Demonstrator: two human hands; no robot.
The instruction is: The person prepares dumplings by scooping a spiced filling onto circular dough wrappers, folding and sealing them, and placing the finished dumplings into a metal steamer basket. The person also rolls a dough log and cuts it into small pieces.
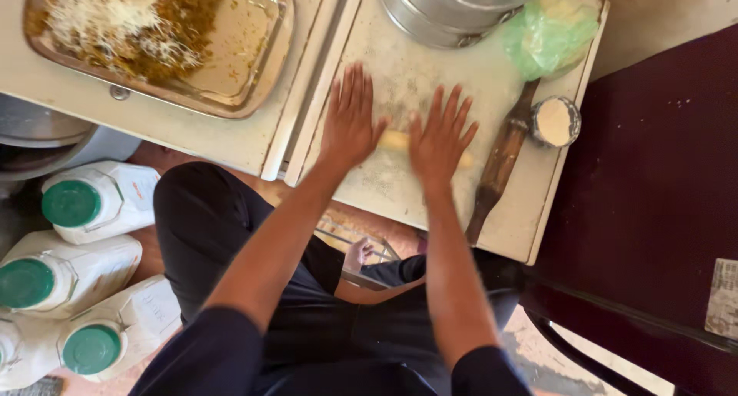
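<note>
Left hand (350,123) & right hand (440,138) flat on dough roll (396,141), rolling pin (500,161) beside

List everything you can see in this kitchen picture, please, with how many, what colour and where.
dough roll: one, pale yellow, on the board under both palms
board: one, floury white, centre
rolling pin: one, brown wood, right side of the board
small tin of flour: one, metal, right of the pin
green plastic bag: one, top right of the board
metal pans: stacked, grey, top edge
tray of shredded food: one, metal, top left
jugs with green caps: three clear ones, white, lower left
dark chair: one, right
left hand: flat on the dough
right hand: flat on the dough
</note>
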